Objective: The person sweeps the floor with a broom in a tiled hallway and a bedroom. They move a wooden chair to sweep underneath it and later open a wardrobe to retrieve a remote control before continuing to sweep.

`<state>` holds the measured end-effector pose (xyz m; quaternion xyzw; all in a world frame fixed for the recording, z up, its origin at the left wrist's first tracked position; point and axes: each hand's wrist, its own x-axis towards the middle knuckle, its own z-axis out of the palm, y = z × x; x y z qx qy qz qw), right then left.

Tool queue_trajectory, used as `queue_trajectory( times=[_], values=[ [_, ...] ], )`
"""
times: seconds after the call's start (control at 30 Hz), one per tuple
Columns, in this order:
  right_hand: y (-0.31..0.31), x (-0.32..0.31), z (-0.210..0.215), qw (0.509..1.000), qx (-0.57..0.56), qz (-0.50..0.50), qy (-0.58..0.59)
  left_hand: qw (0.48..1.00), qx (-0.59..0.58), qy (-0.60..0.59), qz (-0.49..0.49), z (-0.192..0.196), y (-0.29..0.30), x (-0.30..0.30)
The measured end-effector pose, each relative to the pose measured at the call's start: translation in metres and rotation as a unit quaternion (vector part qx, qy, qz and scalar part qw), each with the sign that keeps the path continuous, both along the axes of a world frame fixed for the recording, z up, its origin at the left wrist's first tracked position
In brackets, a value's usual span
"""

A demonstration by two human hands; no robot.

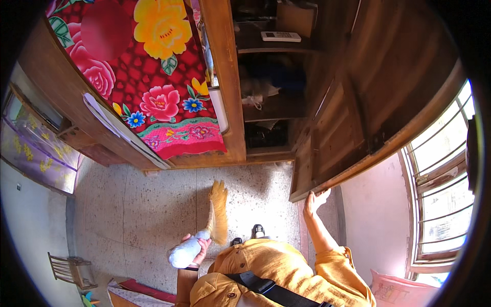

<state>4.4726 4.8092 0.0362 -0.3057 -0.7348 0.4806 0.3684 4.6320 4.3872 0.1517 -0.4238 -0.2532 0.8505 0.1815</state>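
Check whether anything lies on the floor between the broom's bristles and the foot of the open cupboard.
Nothing visible does. The broom, held in the left hand, has its bristles on bare speckled floor, and that stretch up to the cupboard base shows no object. The right hand rests on the open cupboard door.

The person wore a mustard-yellow collared shirt [286, 266] with sleeves pushed up, a dark strap [266, 289] crossing it diagonally, and dark shoes [257, 231].
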Motion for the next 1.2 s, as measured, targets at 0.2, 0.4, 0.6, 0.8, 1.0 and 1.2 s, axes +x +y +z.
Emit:
queue_trajectory(
  times=[0.2, 0.4, 0.6, 0.8, 1.0, 1.2],
  values=[
    [-0.070, -0.012, 0.001, 0.998, -0.014, 0.052, -0.033, 1.000, -0.005, -0.029, 0.005, 0.003, -0.006, 0.016],
    [-0.164, -0.064, 0.065, 0.951, -0.217, 0.213, -0.055, 1.000, -0.004, 0.002, 0.020, 0.028, -0.005, 0.026],
    [-0.219, -0.176, 0.054, 0.938, -0.049, 0.266, -0.216, 0.998, 0.001, -0.040, 0.043, 0.079, 0.008, 0.044],
    [-0.256, -0.234, 0.099, 0.664, 0.536, 0.327, -0.405, 0.998, 0.053, -0.010, 0.013, 0.098, 0.008, 0.062],
    [-0.221, -0.225, 0.069, 0.884, -0.262, 0.385, -0.042, 0.983, -0.071, 0.080, -0.151, 0.105, -0.014, 0.058],
    [-0.250, -0.041, -0.062, 0.738, -0.353, 0.542, -0.192, 0.939, -0.125, 0.139, -0.289, 0.124, -0.032, 0.036]
  ],
)
